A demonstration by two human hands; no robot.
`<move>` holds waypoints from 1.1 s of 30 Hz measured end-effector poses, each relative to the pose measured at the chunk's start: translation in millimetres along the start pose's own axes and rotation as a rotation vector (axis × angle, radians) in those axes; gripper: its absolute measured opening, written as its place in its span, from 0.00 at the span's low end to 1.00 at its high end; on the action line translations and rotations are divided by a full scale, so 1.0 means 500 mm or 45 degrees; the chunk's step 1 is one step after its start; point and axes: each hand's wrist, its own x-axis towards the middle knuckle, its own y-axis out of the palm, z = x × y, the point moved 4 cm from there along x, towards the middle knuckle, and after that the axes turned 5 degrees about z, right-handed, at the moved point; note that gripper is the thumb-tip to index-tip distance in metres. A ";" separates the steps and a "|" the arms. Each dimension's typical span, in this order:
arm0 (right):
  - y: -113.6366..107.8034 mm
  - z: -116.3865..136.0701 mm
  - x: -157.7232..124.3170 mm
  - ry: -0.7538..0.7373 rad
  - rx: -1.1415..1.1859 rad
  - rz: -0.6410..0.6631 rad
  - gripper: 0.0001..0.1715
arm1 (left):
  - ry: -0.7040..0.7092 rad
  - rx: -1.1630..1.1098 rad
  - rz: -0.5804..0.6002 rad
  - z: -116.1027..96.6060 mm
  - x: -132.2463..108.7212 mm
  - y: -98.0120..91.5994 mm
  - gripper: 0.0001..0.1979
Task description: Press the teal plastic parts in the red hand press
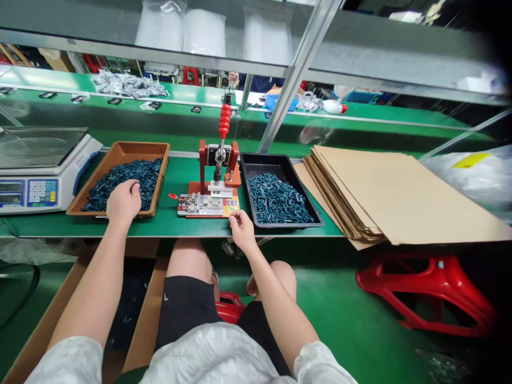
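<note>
My left hand (123, 201) reaches into the brown tray (119, 151) and its curled fingers rest on the heap of small dark parts (132, 176); what they grip is hidden. My right hand (241, 226) sits at the bench's front edge, fingers pinched together beside the base of the red hand press (218, 160). Whether it holds a part I cannot make out. The press has a red ribbed lever (224, 120) standing upright and a metal fixture (196, 204) on its base plate. Right of the press stands a black tray (256, 160) full of dark parts (278, 200).
A weighing scale (40, 165) stands at the left end of the green bench. A stack of cardboard sheets (384, 197) lies to the right. A red stool (428, 290) lies tipped on the floor. Cardboard boxes (140, 320) sit under the bench. Another person works behind the far conveyor.
</note>
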 end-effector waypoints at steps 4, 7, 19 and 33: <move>-0.001 0.006 0.002 -0.062 0.008 -0.018 0.14 | 0.154 -0.192 -0.276 0.005 -0.015 -0.017 0.27; -0.002 0.008 0.005 -0.119 -0.007 0.010 0.13 | 0.136 -0.274 -0.305 0.003 -0.034 -0.022 0.26; 0.001 -0.003 0.010 -0.116 0.077 0.052 0.13 | 0.675 -0.590 0.434 -0.224 -0.148 0.109 0.18; 0.009 -0.006 0.011 -0.025 0.162 0.059 0.11 | 0.603 -0.251 0.409 -0.297 -0.088 0.133 0.15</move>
